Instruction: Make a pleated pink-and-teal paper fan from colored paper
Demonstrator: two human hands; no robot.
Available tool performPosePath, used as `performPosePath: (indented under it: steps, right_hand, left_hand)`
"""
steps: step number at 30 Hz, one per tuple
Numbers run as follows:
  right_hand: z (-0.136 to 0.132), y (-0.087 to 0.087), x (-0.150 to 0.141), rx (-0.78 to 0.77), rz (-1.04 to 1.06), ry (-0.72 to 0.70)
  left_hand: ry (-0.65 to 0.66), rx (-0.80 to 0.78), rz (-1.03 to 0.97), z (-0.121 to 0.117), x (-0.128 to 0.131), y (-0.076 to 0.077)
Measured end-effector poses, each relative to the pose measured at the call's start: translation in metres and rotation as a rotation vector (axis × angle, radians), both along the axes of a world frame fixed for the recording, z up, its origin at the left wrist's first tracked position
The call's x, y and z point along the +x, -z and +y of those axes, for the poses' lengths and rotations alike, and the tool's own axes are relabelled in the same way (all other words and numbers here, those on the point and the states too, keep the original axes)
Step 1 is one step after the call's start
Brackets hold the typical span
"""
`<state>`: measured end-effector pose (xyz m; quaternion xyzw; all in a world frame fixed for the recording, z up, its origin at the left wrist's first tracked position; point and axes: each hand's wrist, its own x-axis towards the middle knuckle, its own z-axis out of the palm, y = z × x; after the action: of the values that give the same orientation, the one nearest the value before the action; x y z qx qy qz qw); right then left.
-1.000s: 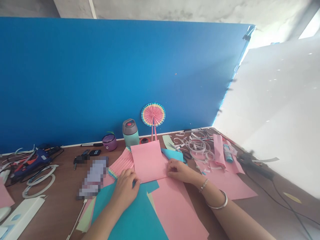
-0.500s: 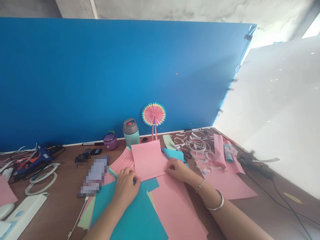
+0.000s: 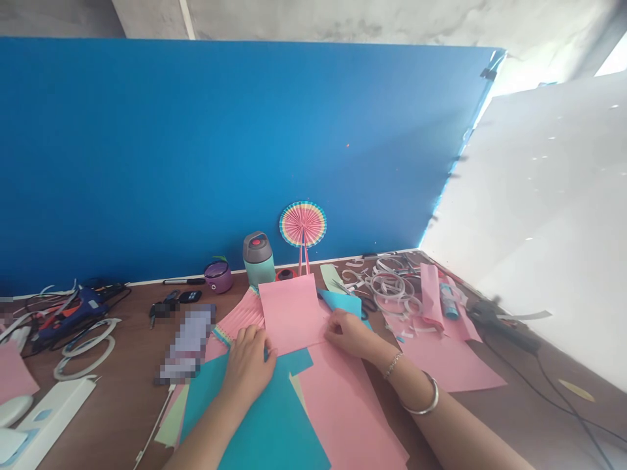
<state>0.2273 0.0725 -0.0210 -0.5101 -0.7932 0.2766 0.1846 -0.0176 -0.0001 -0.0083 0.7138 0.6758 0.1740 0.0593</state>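
Observation:
A pink paper sheet [image 3: 289, 313] stands tilted up before me, its top edge curling slightly. My right hand [image 3: 347, 334] pinches it near the lower right corner. At the lower left corner, my left hand [image 3: 251, 359] has its thumb and fingers closed on the edge; the fingertips are partly hidden. Beneath lie a teal sheet [image 3: 264, 418] and a larger pink sheet [image 3: 347, 398]. Left of the held paper is a pleated pink strip [image 3: 241, 316] with a coloured border. Behind it a round pleated paper fan [image 3: 302, 224] leans against the blue panel.
A turquoise flask [image 3: 258, 260] and purple pot [image 3: 218, 277] stand at the back. Scissors [image 3: 366, 303], curled paper offcuts [image 3: 389, 287] and a glue stick [image 3: 448, 300] lie right. Left are a phone [image 3: 189, 343], a blue glue gun [image 3: 83, 310] and a power strip [image 3: 53, 418].
The whole view has shifted slightly. Both hands keep their places on the pink paper, with almost no visible movement.

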Motion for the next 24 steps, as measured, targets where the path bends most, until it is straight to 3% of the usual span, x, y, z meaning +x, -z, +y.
performPosePath:
  steps: [5,8,14,24]
  right_hand:
    - [-0.012,-0.011,-0.007,0.202,-0.177,-0.044]
    - [-0.019,-0.012,-0.012,0.338,-0.239,-0.164]
    - [-0.022,0.000,-0.019,0.554,-0.315,-0.406]
    - [-0.027,-0.018,-0.004,0.461,-0.429,-0.301]
  left_hand:
    - [0.210,0.066,0.050,-0.002,0.004,0.002]
    - [0.320,0.058,0.094,-0.003,0.007,0.004]
    - [0.344,0.035,0.105,-0.002,0.009,0.006]
    - [0.288,0.001,0.073,-0.012,-0.001,-0.015]
